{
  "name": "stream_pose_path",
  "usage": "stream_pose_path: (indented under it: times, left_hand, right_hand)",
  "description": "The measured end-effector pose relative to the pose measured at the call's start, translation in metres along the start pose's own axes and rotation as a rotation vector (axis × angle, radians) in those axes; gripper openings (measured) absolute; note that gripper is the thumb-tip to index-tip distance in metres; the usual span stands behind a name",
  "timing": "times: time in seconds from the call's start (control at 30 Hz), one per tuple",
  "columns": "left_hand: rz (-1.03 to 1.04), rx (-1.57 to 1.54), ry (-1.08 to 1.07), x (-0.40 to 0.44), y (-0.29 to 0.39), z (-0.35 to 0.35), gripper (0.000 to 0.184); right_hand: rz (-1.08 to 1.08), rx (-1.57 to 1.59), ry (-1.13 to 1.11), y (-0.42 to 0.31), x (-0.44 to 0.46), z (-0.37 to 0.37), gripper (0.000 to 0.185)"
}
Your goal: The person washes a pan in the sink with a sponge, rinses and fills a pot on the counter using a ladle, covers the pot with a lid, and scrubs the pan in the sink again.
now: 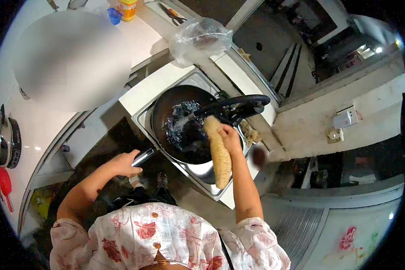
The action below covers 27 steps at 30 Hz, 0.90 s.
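A dark wok (164, 135) rests over a steel sink, with bubbling water in its bottom. My left hand (125, 163) is wrapped round the wok's handle (144, 157), whose end has a silvery surface. My right hand (230, 138) grips a long, tan dried loofah (220, 157) near its upper part. The loofah hangs over the wok's right rim, and its lower end reaches past the sink's edge. A black faucet (231, 100) arches in from the right, and water runs from its spout into the wok.
The sink (141, 125) is set in a white counter beside a window ledge. A clear plastic bag (200, 38) lies at the back corner. At far left stand a lidded pot (2, 139) and a red ladle (4, 183). A wall socket (345, 118) is at right.
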<state>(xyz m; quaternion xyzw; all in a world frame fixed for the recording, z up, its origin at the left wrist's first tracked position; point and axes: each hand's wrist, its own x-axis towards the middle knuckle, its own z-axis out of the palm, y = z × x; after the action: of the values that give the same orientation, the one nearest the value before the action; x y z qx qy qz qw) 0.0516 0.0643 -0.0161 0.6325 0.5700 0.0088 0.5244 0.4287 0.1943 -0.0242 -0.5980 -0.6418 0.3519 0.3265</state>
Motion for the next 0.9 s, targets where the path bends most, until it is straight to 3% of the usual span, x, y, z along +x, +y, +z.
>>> stream_pose_path:
  times: [0.07,0.1,0.13,0.2,0.27,0.33,0.37,0.47,0.53,0.6,0.63,0.7,0.73,0.8,0.83,0.87,0.9]
  left_hand:
    - [0.027,0.056,0.022,0.004,-0.009,0.003,0.064]
    - [0.049,0.013,0.005,0.008,-0.013,0.002,0.065]
    - [0.068,-0.029,-0.019,0.007,-0.015,0.004,0.067]
    - [0.116,0.071,-0.006,0.002,-0.017,0.004,0.066]
    - [0.138,0.118,0.049,0.000,-0.016,0.008,0.065]
    - [0.103,-0.057,0.090,-0.005,-0.020,0.003,0.062]
    - [0.154,-0.065,0.180,-0.003,-0.034,0.012,0.057]
    - [0.084,-0.240,0.262,-0.015,-0.064,0.024,0.052]
    - [0.050,-0.344,0.472,-0.029,-0.095,0.041,0.046]
    - [-0.130,-0.652,0.498,-0.059,-0.113,0.054,0.044]
    - [-0.222,-0.710,0.542,-0.067,-0.132,0.070,0.045]
    - [-0.317,-0.871,0.619,-0.101,-0.142,0.099,0.051]
    - [-0.283,-0.998,0.654,-0.116,-0.150,0.121,0.056]
    - [-0.399,-1.037,0.647,-0.127,-0.171,0.156,0.049]
    - [-0.443,-0.972,0.657,-0.133,-0.175,0.170,0.043]
    - [-0.487,-0.907,0.664,-0.138,-0.179,0.183,0.036]
    - [-0.446,-0.756,0.721,-0.135,-0.205,0.214,0.037]
  right_hand:
    - [0.158,0.253,0.044,-0.023,-0.004,-0.002,0.023]
    - [-0.046,-0.002,0.102,-0.028,-0.007,0.004,0.021]
    - [-0.062,-0.235,-0.100,0.034,-0.004,0.017,0.020]
    - [-0.065,-0.526,-0.199,0.051,-0.024,0.037,0.020]
    - [-0.026,-0.438,-0.152,0.033,-0.031,0.026,0.021]
    - [-0.200,-0.392,-0.109,0.021,-0.040,0.010,0.023]
    - [-0.094,-0.427,-0.156,0.004,-0.046,0.000,0.025]
    - [-0.140,-0.315,-0.129,0.019,-0.062,-0.030,0.024]
    - [-0.193,-0.418,-0.103,0.011,-0.082,-0.054,0.025]
    - [-0.204,-0.506,-0.004,0.034,-0.110,-0.075,0.026]
    - [-0.069,-0.456,-0.022,0.067,-0.123,-0.091,0.028]
    - [0.328,0.049,0.113,0.105,-0.147,-0.113,0.036]
    - [-0.021,-0.812,-0.103,0.103,-0.159,-0.130,0.041]
    - [0.160,-0.297,0.034,0.158,-0.173,-0.138,0.037]
    - [-0.221,-0.764,-0.251,0.126,-0.181,-0.137,0.032]
    - [-0.287,-0.739,-0.302,0.118,-0.189,-0.133,0.032]
    - [-0.150,-0.623,-0.112,0.120,-0.193,-0.129,0.045]
